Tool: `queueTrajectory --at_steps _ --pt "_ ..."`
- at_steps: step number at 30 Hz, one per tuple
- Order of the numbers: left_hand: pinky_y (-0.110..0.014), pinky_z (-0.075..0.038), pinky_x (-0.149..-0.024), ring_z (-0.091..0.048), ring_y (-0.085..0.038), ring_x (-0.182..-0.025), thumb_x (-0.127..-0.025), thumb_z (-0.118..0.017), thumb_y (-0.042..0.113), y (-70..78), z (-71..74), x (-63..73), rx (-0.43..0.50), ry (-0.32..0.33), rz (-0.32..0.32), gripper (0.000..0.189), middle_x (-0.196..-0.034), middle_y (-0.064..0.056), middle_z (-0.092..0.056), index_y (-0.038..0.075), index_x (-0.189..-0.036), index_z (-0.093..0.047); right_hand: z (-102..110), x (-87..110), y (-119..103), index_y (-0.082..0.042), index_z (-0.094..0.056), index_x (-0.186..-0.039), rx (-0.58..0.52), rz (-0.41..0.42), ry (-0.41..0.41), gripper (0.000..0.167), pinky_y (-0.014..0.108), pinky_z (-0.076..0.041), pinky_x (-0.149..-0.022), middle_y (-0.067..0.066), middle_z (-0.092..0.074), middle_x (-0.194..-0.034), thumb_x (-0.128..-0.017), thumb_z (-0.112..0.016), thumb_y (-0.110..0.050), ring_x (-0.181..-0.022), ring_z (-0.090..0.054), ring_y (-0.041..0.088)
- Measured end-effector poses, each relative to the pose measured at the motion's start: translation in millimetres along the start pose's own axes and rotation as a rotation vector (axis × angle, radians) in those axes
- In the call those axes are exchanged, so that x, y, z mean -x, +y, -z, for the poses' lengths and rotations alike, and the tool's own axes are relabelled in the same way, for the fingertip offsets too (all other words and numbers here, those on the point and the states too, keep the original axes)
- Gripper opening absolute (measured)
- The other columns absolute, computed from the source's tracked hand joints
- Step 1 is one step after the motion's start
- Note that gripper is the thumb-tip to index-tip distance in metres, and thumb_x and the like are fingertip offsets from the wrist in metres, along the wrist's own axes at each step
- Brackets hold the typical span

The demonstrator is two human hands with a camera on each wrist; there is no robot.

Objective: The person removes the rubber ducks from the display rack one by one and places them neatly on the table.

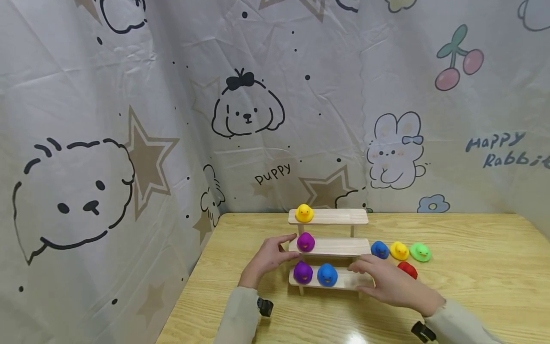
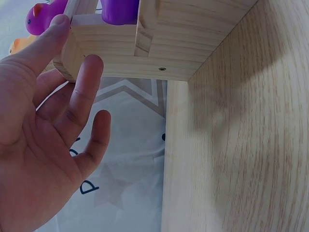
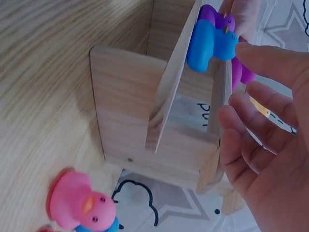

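Observation:
A three-tier wooden shelf stand (image 1: 343, 246) stands on the table. My left hand (image 1: 268, 258) holds the left end of its middle tier between thumb and fingers; the other fingers stay extended. Beside the right end of the lower tiers is my right hand (image 1: 388, 282), fingers loosely bent, nothing gripped; whether its fingertips touch the wood I cannot tell. A yellow duck (image 1: 304, 213) sits on the top tier and a purple duck (image 1: 306, 242) on the middle one. On the bottom tier, another purple duck (image 1: 302, 272) sits left of a blue duck (image 1: 327, 275).
Right of the stand, a dark blue duck (image 1: 380, 250), a yellow duck (image 1: 399, 251) and a green duck (image 1: 420, 252) line up on the table (image 1: 485, 277). A red duck (image 1: 407, 270) is partly behind my right hand. The right wrist view shows a pink duck (image 3: 79, 200). Behind hangs a printed curtain (image 1: 335, 129).

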State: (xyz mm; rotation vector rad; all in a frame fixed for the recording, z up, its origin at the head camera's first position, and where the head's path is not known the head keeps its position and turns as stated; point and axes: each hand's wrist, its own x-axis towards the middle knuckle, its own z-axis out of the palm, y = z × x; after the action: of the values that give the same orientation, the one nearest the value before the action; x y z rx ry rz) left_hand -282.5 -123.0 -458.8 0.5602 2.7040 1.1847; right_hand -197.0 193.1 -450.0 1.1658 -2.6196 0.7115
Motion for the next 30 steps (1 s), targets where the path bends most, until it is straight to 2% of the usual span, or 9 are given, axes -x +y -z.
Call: queueTrajectory --at_steps 4,8,15,21,30 --pt "-0.026 -0.043 -0.054 -0.050 -0.014 -0.065 -0.085 -0.070 0.041 -0.2 0.7 -0.5 0.005 0.000 0.007 0.059 -0.089 -0.002 -0.062 0.021 -0.137 -0.052 -5.7 -7.5 -2.4 -0.015 -0.063 -0.108 0.025 0.014 0.021 0.034 0.027 -0.051 -0.072 -0.005 -0.061 -0.101 -0.078 -0.078 -0.021 -0.087 -0.057 0.009" --pt "-0.026 -0.044 -0.053 -0.050 -0.013 -0.062 -0.084 -0.070 0.039 -0.2 0.5 -0.7 0.011 0.002 -0.014 0.059 -0.093 -0.002 -0.064 0.019 -0.137 -0.053 -11.2 -14.4 -5.6 -0.015 -0.064 -0.108 0.028 0.030 0.035 0.033 0.028 -0.051 -0.075 -0.005 -0.062 -0.102 -0.079 -0.078 -0.021 -0.090 -0.057 0.009" --pt "-0.025 -0.043 -0.052 -0.049 -0.011 -0.060 -0.084 -0.071 0.037 -0.1 0.2 -1.3 0.014 0.011 -0.036 0.057 -0.102 -0.001 -0.064 0.016 -0.135 -0.055 -17.3 -25.7 -12.6 -0.015 -0.063 -0.113 0.025 -0.010 -0.035 0.033 0.032 -0.052 -0.078 -0.004 -0.060 -0.106 -0.083 -0.074 -0.026 -0.092 -0.059 0.013" --pt "-0.025 -0.043 -0.052 -0.049 -0.011 -0.060 -0.084 -0.071 0.037 1.1 0.8 -0.4 0.017 0.013 -0.027 0.057 -0.104 0.003 -0.064 0.017 -0.135 -0.055 -24.5 -32.4 -16.8 -0.014 -0.063 -0.113 0.045 -0.035 -0.048 0.035 0.035 -0.051 -0.082 -0.005 -0.058 -0.107 -0.083 -0.073 -0.029 -0.095 -0.058 0.013" --pt "-0.026 -0.044 -0.053 -0.054 -0.011 -0.061 -0.085 -0.071 0.036 1.5 1.0 0.4 0.023 0.009 -0.021 0.057 -0.093 0.003 -0.065 0.017 -0.135 -0.054 -32.5 -36.7 -20.0 -0.013 -0.064 -0.115 0.056 -0.063 -0.048 0.038 0.032 -0.052 -0.079 -0.006 -0.056 -0.105 -0.082 -0.075 -0.029 -0.091 -0.058 0.010"
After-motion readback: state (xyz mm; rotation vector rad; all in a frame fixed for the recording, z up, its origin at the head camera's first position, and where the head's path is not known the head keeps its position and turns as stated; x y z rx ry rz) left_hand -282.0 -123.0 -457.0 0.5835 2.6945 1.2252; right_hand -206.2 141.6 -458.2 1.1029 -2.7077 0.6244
